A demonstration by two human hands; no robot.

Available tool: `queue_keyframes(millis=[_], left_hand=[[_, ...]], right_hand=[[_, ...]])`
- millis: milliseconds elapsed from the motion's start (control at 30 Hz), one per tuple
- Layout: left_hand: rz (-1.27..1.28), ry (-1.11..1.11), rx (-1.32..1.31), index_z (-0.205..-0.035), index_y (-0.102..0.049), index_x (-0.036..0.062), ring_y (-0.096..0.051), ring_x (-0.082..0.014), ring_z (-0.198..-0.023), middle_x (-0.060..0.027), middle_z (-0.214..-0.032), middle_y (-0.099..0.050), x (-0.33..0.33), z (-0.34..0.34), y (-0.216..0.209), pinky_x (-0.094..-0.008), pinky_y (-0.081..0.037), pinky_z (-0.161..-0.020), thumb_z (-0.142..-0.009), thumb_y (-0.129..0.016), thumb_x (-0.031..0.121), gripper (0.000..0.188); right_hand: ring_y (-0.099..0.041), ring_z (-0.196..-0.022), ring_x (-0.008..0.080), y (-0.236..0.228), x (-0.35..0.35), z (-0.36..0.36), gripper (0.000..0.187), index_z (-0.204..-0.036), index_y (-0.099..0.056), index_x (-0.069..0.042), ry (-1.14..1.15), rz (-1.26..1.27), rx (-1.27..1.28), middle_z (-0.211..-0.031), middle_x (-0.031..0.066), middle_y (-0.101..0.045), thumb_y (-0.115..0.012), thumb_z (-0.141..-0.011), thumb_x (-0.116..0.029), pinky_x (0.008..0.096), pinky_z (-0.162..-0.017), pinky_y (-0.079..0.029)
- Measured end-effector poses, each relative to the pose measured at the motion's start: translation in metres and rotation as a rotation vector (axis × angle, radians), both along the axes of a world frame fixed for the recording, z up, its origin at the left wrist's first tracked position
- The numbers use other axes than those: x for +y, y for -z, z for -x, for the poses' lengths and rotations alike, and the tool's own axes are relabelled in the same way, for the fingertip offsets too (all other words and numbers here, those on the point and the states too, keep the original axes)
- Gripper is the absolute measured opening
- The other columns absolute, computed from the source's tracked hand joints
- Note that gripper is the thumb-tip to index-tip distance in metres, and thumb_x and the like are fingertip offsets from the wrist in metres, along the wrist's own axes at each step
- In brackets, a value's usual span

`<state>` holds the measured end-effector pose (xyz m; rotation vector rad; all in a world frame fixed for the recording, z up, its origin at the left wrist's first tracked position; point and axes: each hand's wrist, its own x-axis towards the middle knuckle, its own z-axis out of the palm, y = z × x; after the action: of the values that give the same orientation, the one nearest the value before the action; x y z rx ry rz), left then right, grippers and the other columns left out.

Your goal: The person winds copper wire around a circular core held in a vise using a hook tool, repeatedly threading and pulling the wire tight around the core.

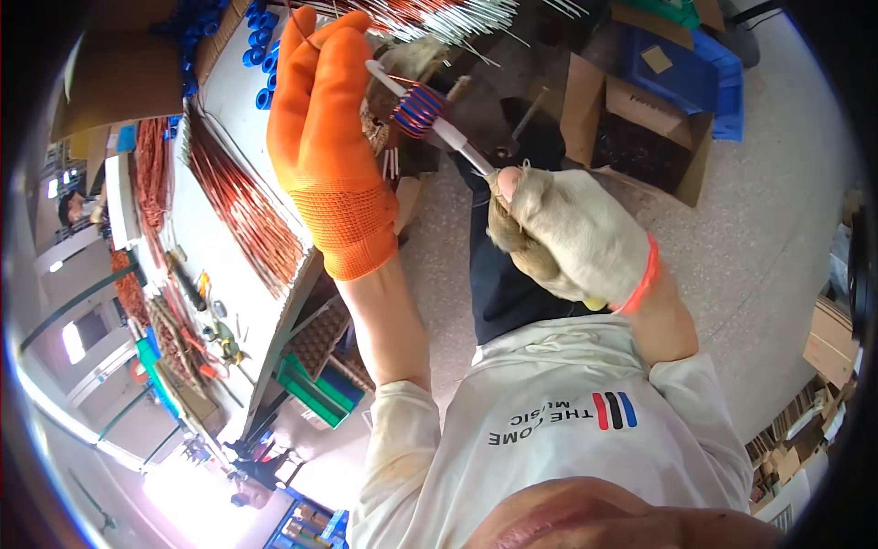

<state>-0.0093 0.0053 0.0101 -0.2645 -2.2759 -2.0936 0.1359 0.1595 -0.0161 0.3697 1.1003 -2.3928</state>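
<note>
Left of the person, a white worktop stretches away, its right edge nearest the body, probably so that stock lies within the left arm's reach. Off that edge on the other side, an open cardboard box sits on the floor, its flaps spread, which leaves the dark contents easy to get at; a blue crate stands just behind it. On the worktop, a bundle of copper wires lies lengthwise with its near ends by the right edge, perhaps to let single lengths be picked off.

The left hand, in an orange glove, is raised with its fingers drawn near one another; a fine strand seems to show at their tips, but I cannot tell whether they are closed on it. The right hand, in a pale glove, is wrapped firmly around the base of a hooked tool, thumb along it, a grip that likely steadies the shaft and leaves the hook free. The blue-and-copper coil sits partway along that shaft, beyond the worktop's right edge and just right of the orange glove, seemingly threaded on it. Smallest, blue rings cluster toward the worktop's far end.
</note>
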Motion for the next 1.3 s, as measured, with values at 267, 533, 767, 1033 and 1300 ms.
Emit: queue_keyframes(millis=[267,533,767,1033,1300], left_hand=[[0.681,0.33,0.54,-0.134,-0.062,-0.0064,-0.064,-0.0301,-0.122,-0.0194,-0.132,-0.067,-0.046,-0.015,-0.067,-0.0402,-0.047,-0.108,-0.084,-0.07,0.004,0.051],[1.089,0.578,0.773,-0.118,-0.075,0.0034,-0.071,-0.0293,-0.103,-0.0139,-0.117,-0.074,-0.027,-0.01,-0.07,-0.0365,-0.055,-0.09,-0.072,-0.082,-0.003,0.047],[1.131,0.444,0.787,-0.113,-0.077,0.0026,-0.072,-0.0281,-0.101,-0.0142,-0.113,-0.075,-0.013,-0.021,-0.068,-0.0374,-0.055,-0.091,-0.071,-0.084,-0.001,0.042],[0.968,0.317,0.683,-0.113,-0.076,-0.0001,-0.072,-0.02,-0.096,-0.0125,-0.108,-0.077,-0.025,-0.03,-0.051,-0.0312,-0.055,-0.088,-0.074,-0.084,-0.001,0.04],[1.071,0.273,0.609,-0.131,-0.068,0.0053,-0.073,-0.019,-0.097,-0.0126,-0.108,-0.077,0.012,-0.035,-0.08,-0.0325,-0.056,-0.089,-0.077,-0.086,0.013,0.058]], right_hand=[[-0.049,-0.053,0.0064,0.11,0.131,-0.173,0.042,-0.089,-0.056,-0.008,-0.008,-0.082,-0.406,-0.076,0.0021,-0.06,-0.056,-0.104,-0.047,0.0217,-0.041,-0.035],[-0.07,-0.064,0.0132,0.032,-0.002,-0.011,0.041,-0.119,-0.065,-0.005,0.427,-0.874,0.58,-0.091,0.0086,-0.074,-0.083,-0.083,-0.011,0.0269,-0.052,-0.053],[-0.069,-0.062,0.0185,0.015,0.021,0.034,0.035,-0.113,-0.071,-0.007,0.449,-1.128,0.997,-0.078,0.0071,-0.073,-0.083,-0.08,-0.009,0.0291,-0.056,-0.054],[-0.07,-0.068,0.016,-0.037,0.057,0.09,0.022,-0.106,-0.071,-0.004,0.064,-1.462,1.337,-0.08,0.0059,-0.073,-0.077,-0.087,-0.014,0.0294,-0.061,-0.055],[-0.068,-0.085,0.0096,0.028,0.089,-0.005,0.039,-0.111,-0.07,-0.003,0.317,-0.605,0.623,-0.096,0.0019,-0.072,-0.062,-0.104,-0.041,0.0252,-0.072,-0.054]])
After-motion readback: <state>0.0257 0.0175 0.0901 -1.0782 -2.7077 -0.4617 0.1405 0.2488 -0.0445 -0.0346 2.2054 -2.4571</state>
